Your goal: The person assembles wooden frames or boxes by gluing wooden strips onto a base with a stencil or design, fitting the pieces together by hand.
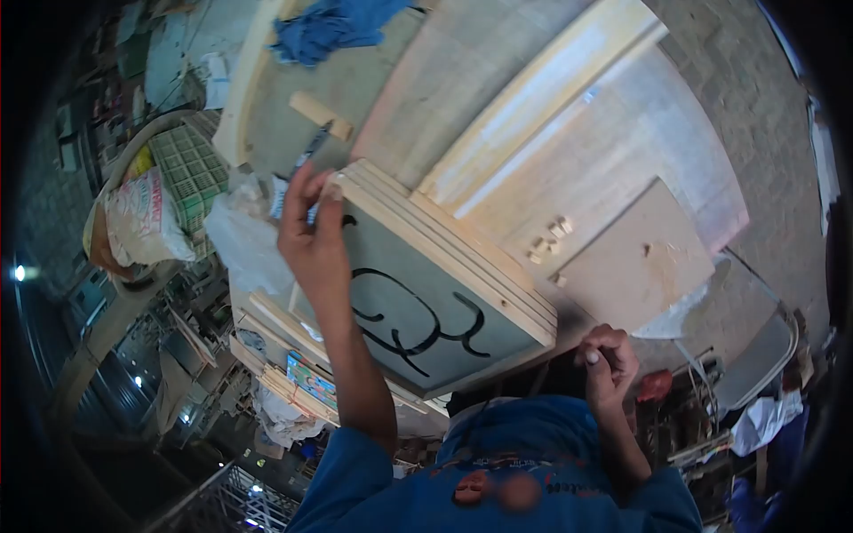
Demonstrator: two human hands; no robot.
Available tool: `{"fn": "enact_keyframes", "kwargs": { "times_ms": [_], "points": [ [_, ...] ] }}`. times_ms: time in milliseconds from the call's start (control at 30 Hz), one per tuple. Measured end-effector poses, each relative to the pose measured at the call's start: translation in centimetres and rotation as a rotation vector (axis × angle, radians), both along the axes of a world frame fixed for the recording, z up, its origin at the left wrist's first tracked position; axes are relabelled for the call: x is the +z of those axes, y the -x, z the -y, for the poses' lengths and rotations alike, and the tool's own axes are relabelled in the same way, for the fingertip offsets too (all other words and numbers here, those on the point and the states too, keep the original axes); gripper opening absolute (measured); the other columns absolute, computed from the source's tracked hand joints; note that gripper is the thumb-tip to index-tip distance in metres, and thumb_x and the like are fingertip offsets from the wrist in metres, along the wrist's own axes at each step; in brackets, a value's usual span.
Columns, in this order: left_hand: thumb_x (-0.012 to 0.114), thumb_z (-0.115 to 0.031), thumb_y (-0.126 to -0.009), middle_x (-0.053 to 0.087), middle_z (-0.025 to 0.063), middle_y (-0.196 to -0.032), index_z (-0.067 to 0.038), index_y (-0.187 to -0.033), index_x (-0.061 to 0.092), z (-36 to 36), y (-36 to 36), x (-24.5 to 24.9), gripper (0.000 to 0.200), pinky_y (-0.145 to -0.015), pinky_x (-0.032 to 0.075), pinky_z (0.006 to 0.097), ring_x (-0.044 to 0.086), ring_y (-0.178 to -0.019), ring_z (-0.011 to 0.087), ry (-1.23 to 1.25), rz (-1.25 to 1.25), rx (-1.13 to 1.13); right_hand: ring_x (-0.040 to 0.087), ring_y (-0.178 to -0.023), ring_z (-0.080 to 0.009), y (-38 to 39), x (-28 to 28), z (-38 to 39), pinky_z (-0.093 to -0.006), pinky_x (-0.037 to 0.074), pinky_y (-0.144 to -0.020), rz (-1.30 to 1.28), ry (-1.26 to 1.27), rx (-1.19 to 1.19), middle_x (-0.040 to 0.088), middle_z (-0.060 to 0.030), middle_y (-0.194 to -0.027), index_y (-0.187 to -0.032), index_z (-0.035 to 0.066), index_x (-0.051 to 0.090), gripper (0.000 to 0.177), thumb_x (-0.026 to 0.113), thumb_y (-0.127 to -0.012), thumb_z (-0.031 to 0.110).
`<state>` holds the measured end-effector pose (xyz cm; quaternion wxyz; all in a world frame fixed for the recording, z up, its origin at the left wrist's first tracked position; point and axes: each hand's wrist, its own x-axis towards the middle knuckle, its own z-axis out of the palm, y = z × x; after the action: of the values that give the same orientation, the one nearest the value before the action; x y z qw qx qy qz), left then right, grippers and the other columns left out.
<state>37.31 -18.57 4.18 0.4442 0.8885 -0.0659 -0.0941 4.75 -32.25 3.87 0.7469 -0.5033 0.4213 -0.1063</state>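
My left hand (315, 222) is at the far left corner of a stack of pale wooden frames (453, 244), its thumb against the corner and its fingers curled beside it. A grey panel (391, 306) with black brush-like curved marks fills the near side of the frames. Just beyond my left fingers lies a cutter knife (315, 144), touching a small wooden strip (322, 114). My right hand (609, 366) is held near the frames' right end, apart from them. Its fingers are curled in with the thumb pressed to them; whatever they may hold is hidden.
Several small wooden blocks (551, 240) lie on the worktop beside a thin brown board (635, 262). A long wooden piece (542, 107) stretches across the far side. Blue cloth (333, 31) lies at the top. A green crate (187, 164) stands left; a chair (755, 364) is at right.
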Motion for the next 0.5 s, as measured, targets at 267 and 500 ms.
{"fn": "enact_keyframes", "kwargs": {
  "times_ms": [267, 500],
  "points": [
    [0.062, -0.009, -0.092, 0.067, 0.0076, -0.11, 0.003, -0.13, 0.055, 0.34, 0.35, 0.47, 0.04, -0.098, 0.042, 0.029, 0.06, -0.102, 0.0133, -0.038, -0.015, -0.012, 0.057, -0.073, -0.0123, 0.34, -0.13, -0.56, -0.0249, 0.047, -0.066, 0.06, -0.078, -0.014, 0.061, -0.0092, -0.084, -0.105, -0.003, 0.059, 0.014, 0.049, -0.096, 0.001],
    [0.063, -0.013, -0.093, 0.067, 0.0085, -0.11, 0.001, -0.13, 0.056, 0.44, 0.61, 0.52, 0.04, -0.1, 0.041, 0.0311, 0.059, -0.103, 0.0142, -0.035, -0.017, -0.021, 0.059, -0.077, -0.0119, -0.47, -0.38, -0.92, -0.0246, 0.048, -0.068, 0.089, -0.105, -0.171, 0.064, -0.0124, -0.091, -0.114, -0.004, 0.056, 0.022, 0.044, -0.095, -0.003]
  ]
}}
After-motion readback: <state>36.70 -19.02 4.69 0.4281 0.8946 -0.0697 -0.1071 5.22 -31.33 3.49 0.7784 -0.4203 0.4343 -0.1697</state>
